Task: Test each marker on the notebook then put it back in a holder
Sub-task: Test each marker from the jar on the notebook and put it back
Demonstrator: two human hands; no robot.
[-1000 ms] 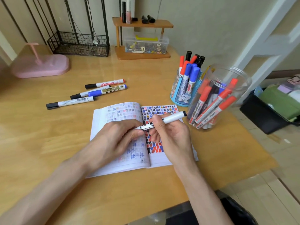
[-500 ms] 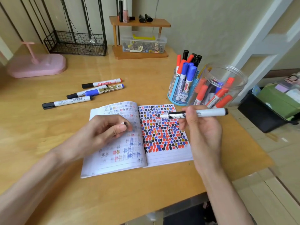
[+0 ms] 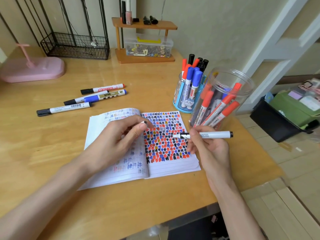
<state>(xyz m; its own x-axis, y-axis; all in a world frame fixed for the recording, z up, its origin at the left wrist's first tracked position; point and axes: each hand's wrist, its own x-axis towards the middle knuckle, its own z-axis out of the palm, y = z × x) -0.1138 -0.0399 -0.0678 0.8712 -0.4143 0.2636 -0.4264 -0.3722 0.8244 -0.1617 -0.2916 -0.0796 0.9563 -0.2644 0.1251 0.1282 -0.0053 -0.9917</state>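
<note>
Wood desk (image 3: 52,153). You've got the white-barrelled, black-ended marker (image 3: 204,135) uncapped and level in your right hand (image 3: 210,149), thumb and curled fingers pinching mid-barrel. Its tip points left over the right page of the open lined notebook (image 3: 166,168); tip contact unclear. Your left hand (image 3: 114,141) rests on the left page, thumb and forefinger pinching a small black-tipped cap (image 3: 144,122). The round blue marker holder (image 3: 180,101) and clear plastic jar (image 3: 225,78) stand just beyond the notebook's right corner. Four loose markers (image 3: 97,97) lie upper left.
</note>
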